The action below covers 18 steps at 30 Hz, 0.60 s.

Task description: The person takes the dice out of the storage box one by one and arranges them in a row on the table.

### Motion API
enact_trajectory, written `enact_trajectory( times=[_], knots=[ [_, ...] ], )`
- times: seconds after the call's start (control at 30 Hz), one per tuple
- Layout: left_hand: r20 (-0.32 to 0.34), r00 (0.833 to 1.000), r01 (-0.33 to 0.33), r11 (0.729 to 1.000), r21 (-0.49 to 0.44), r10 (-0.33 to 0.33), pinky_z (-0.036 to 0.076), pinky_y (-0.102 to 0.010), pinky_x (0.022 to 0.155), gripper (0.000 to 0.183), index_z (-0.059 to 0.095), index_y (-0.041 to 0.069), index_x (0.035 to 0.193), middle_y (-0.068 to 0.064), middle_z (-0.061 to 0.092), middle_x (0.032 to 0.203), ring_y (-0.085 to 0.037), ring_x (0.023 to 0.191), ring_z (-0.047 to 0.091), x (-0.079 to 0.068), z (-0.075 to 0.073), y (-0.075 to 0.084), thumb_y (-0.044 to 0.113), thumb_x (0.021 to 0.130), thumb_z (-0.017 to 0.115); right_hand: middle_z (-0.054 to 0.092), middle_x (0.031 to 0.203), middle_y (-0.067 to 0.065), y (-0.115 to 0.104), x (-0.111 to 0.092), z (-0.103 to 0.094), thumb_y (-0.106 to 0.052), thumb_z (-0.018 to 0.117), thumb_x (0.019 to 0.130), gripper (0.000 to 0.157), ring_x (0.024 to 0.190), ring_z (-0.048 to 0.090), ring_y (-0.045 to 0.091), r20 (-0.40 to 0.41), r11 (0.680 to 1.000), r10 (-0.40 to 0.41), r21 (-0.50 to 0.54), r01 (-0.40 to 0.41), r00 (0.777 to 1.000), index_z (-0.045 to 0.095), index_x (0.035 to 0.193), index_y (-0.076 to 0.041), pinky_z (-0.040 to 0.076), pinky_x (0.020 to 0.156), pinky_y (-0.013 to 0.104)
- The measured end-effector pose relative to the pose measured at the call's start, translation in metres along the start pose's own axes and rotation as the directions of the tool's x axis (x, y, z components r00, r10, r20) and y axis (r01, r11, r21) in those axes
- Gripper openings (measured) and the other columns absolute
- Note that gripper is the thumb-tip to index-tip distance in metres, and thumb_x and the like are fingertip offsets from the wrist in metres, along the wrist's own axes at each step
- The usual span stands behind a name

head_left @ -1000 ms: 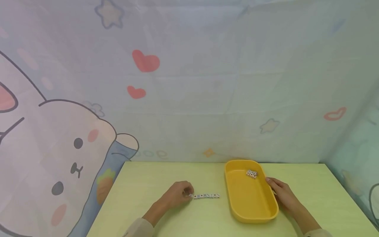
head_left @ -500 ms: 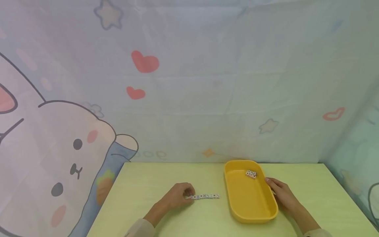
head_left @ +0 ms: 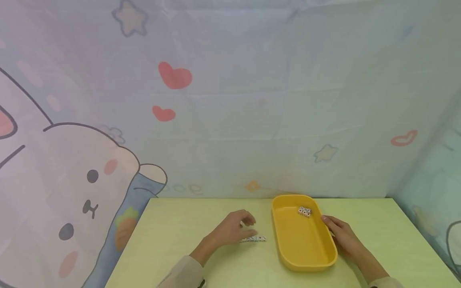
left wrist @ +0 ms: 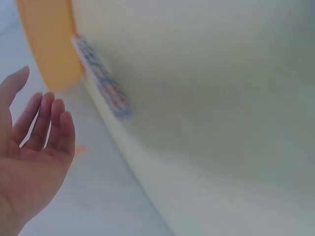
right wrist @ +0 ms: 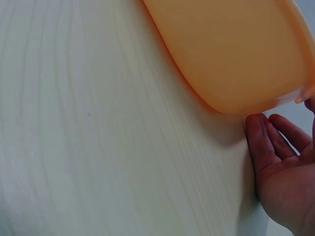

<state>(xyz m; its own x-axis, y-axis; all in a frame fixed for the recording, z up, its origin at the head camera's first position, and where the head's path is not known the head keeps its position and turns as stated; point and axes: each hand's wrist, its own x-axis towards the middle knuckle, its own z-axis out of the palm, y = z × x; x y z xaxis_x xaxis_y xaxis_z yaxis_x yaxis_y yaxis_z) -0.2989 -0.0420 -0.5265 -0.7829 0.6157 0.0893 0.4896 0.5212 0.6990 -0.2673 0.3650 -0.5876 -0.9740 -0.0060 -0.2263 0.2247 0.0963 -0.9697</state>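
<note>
A row of small white dice lies on the table left of the yellow tray, blurred in the left wrist view. Over the row's left part hovers my left hand, its thumb and fingers spread apart; in the left wrist view its palm shows nothing held. Several more dice sit bunched in the far right part of the yellow tray. My right hand grips the tray's right side, thumb on the rim and fingers against the outer wall underneath.
The pale yellow-green table ends at a printed cloth backdrop with a cartoon rabbit. A dark cable hangs at the far right.
My left hand has let go of the left end of the dice row, lifted, and moved right with its fingers opened. My right hand stays on the tray.
</note>
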Motion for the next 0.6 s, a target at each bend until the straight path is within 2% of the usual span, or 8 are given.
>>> enact_trajectory(
  times=[0.17,0.37,0.47,0.6],
  knots=[
    [-0.059,0.996,-0.064,0.998,0.018,0.065,0.057,-0.032,0.094,0.034,0.069,0.009,0.127,0.001,0.067,0.119,-0.018,0.111,0.065,0.029,0.014,0.025,0.031,0.101,0.075,0.057,0.148,0.019,-0.001,0.002,0.000,-0.047,0.049,0.112,0.073,0.112,0.067,0.013,0.031,1.000,0.002,0.024,-0.003,1.000,0.036,0.159,0.007,0.060,0.092,0.035],
    [-0.106,0.986,-0.123,0.992,0.032,0.126,0.057,-0.029,0.094,0.034,0.068,0.008,0.128,-0.005,0.067,0.122,-0.021,0.113,0.066,0.064,0.033,0.050,0.029,0.102,0.075,0.054,0.151,0.020,0.001,0.004,0.000,-0.048,0.049,0.112,0.073,0.113,0.066,0.011,0.020,1.000,0.009,0.007,-0.009,1.000,0.036,0.159,0.007,0.060,0.093,0.035],
    [-0.108,0.987,-0.114,0.993,0.032,0.117,0.056,-0.025,0.095,0.035,0.068,0.008,0.130,-0.004,0.066,0.124,-0.021,0.116,0.065,0.081,0.044,0.060,0.029,0.102,0.074,0.053,0.152,0.022,0.002,0.003,-0.001,-0.048,0.050,0.112,0.073,0.112,0.066,0.010,0.006,1.000,0.011,-0.010,-0.011,1.000,0.037,0.158,0.007,0.060,0.092,0.033],
    [-0.102,0.992,-0.069,0.996,0.059,0.075,0.053,-0.019,0.096,0.040,0.068,0.007,0.134,-0.002,0.066,0.128,-0.015,0.120,0.064,0.102,0.058,0.073,0.029,0.101,0.076,0.056,0.149,0.022,0.001,0.002,-0.002,-0.047,0.050,0.112,0.073,0.111,0.067,0.012,0.010,1.000,0.002,-0.008,-0.002,1.000,0.037,0.158,0.008,0.060,0.092,0.034]
  ],
)
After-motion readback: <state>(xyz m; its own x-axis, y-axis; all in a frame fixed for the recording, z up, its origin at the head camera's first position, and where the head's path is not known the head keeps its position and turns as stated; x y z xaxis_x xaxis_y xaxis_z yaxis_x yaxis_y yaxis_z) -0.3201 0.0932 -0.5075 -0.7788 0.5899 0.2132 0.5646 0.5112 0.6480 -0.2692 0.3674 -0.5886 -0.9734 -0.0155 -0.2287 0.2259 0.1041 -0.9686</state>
